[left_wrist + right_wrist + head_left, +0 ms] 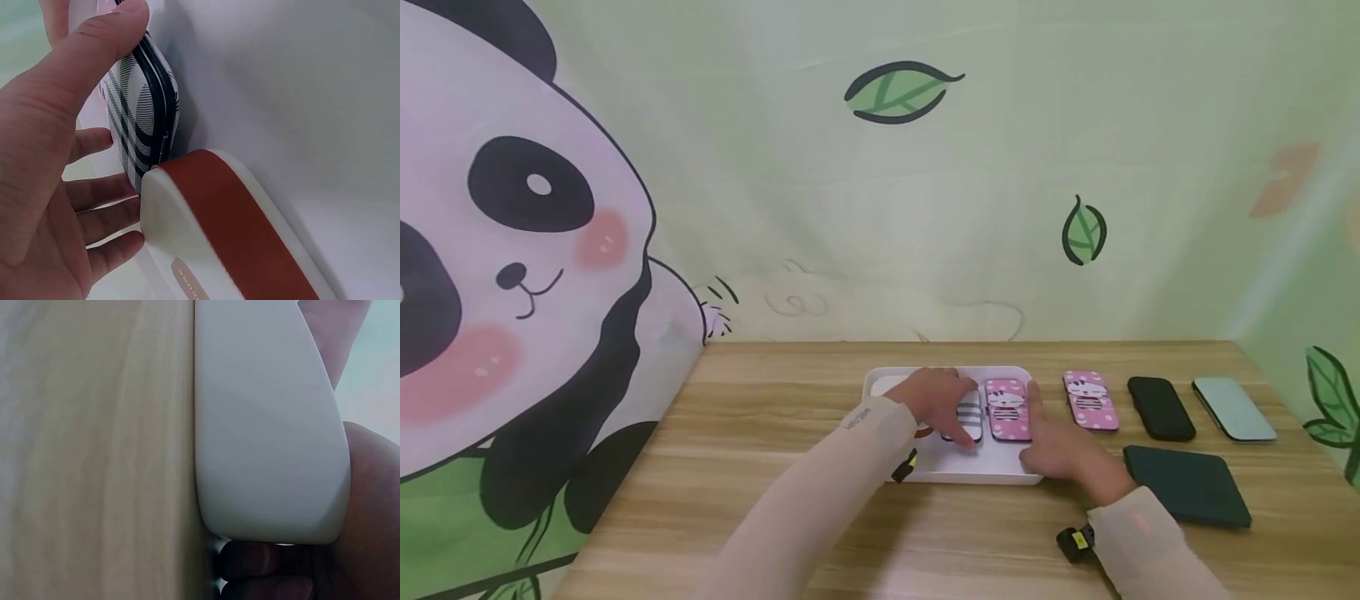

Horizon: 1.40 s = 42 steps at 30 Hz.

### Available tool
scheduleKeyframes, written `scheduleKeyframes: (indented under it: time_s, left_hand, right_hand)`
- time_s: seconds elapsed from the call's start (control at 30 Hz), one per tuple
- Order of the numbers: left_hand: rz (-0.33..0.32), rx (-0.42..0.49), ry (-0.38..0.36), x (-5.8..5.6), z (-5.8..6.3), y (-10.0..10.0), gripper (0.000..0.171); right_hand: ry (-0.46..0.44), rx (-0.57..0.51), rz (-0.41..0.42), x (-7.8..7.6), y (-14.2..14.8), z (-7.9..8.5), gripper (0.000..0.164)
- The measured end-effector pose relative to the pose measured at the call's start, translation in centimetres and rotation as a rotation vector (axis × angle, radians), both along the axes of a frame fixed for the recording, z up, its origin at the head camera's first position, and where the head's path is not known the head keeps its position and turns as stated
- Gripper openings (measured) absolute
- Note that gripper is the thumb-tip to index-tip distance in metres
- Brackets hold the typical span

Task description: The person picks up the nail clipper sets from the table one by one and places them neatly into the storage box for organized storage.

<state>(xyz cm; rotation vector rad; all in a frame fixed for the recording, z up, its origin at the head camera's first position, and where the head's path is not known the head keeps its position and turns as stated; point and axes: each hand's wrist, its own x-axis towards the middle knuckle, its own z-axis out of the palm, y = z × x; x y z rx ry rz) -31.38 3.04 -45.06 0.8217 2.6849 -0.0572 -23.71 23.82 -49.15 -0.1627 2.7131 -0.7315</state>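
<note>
A white tray (958, 478) (269, 425) sits on the wooden table. My left hand (936, 400) (44, 150) reaches into it and holds a black-and-white plaid case (972, 415) (128, 115), thumb on one long edge and fingertips along the other. Against that case in the left wrist view lies a white case with a brown strap (165, 209), mostly hidden by my arm in the head view. To the right, a pink dotted case (1009, 412) lies in the tray. My right hand (1063, 450) (375, 506) grips the tray's right end, fingers curled outside its wall.
Right of the tray, a second pink dotted case (1092, 402), a black case (1161, 408) and a pale mint case (1234, 408) lie in a row. A larger dark green flat case (1187, 487) lies nearer, beside my right wrist. A printed cloth (1000, 292) hangs behind the table.
</note>
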Motion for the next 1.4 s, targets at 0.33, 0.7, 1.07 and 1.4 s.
scheduleKeyframes:
  time_s: [0.33, 0.7, 1.07, 1.4]
  left_hand:
    - [0.008, -0.003, 0.011, -0.1, -0.4, 0.1, 0.096]
    - [-0.019, -0.044, 0.043, 0.7, 0.0, 0.4, 0.092]
    - [-0.003, -0.05, -0.02, 0.7, 0.6, 0.2, 0.092]
    - [-0.014, -0.043, -0.017, 0.4, 0.4, 0.2, 0.088]
  right_hand:
    - [-0.012, 0.003, -0.008, -0.1, 0.0, 0.1, 0.106]
    - [-0.004, -0.005, -0.005, -0.1, 0.0, -0.1, 0.106]
    - [-0.001, -0.001, -0.001, 0.3, -0.2, 0.5, 0.105]
    - [-0.006, 0.002, 0.002, 0.2, -0.3, 0.5, 0.105]
